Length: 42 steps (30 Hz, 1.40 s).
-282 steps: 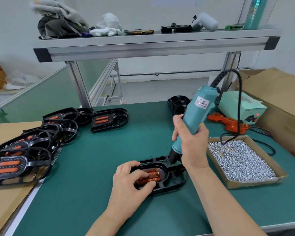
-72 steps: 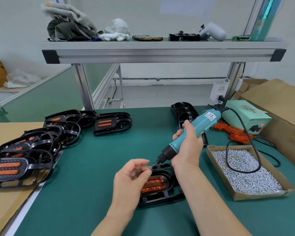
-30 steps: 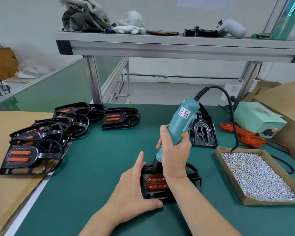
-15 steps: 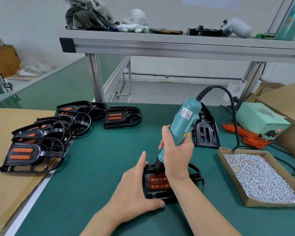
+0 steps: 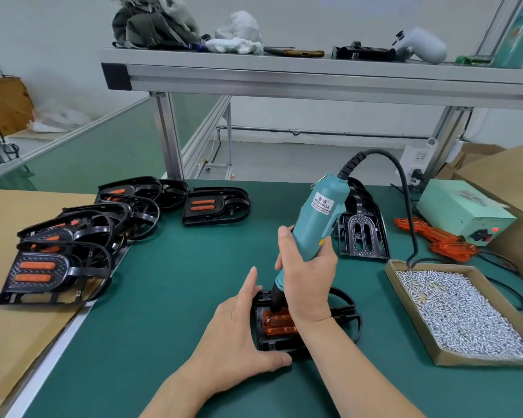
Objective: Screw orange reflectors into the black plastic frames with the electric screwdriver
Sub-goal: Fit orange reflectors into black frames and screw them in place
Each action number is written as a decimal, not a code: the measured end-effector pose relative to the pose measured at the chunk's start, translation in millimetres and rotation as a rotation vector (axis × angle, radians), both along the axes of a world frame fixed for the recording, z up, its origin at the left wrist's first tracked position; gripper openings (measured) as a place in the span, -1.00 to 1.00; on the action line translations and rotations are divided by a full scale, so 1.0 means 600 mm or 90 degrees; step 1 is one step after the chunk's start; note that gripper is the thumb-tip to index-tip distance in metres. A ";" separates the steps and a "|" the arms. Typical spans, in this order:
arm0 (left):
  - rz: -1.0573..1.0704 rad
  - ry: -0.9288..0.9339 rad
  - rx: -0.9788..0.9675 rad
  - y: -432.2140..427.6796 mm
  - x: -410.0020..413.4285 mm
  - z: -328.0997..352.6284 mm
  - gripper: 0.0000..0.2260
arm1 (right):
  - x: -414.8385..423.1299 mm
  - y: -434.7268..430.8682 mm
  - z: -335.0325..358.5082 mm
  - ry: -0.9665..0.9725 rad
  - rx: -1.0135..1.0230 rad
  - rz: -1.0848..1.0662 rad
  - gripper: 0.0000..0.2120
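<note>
Surface [image 5: 178,297] comes first: a green mat running under everything, with a metal shelf [image 5: 314,76] across the far side above it. Brown cardboard [image 5: 18,342] overlaps the mat's left edge. A pile of finished frames [image 5: 58,251], orange bars showing, sprawls from the cardboard onto the mat. On my right sits a tray [image 5: 477,359] heaped with silver screws [image 5: 459,309]. Behind it a pale green power box [image 5: 459,212] shows a red light, and spare reflectors [image 5: 435,239] lie just beside that box. A stack of bare frames [image 5: 363,233] stands at the far middle, behind the tool.

Near me, in the middle, the frame [image 5: 344,315] I am working on lies flat on the mat. My left hand [image 5: 239,336] is open against it, fingers straight along its left edge and thumb laid along its near edge. My right hand [image 5: 308,276] is wrapped round the teal screwdriver [image 5: 317,218]. The tool stands nearly upright, leaning a little to the right, and its black cord [image 5: 408,203] loops over to the tray. Its black nose meets the far left end of the reflector [image 5: 277,322] seated in the frame; the bit itself is hidden.
</note>
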<state>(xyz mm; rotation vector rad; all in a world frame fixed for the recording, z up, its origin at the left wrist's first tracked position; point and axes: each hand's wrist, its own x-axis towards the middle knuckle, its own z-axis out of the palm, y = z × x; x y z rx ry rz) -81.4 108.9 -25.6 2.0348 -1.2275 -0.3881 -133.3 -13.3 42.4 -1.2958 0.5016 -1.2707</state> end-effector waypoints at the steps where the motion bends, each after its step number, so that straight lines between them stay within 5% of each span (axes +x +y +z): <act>1: -0.003 -0.001 -0.002 -0.001 0.001 0.000 0.25 | 0.001 -0.001 -0.001 0.003 0.005 0.001 -0.80; 29: 0.011 -0.004 0.021 0.002 0.000 -0.005 0.23 | -0.051 -0.034 0.059 -0.032 -0.033 0.077 -0.74; 38: 0.031 -0.016 0.017 0.008 -0.004 -0.008 0.17 | -0.143 -0.189 0.031 -0.022 0.255 -0.105 -0.82; 42: 0.034 -0.010 0.009 0.008 -0.004 -0.004 0.17 | -0.195 -0.240 -0.005 0.002 0.351 -0.152 -0.67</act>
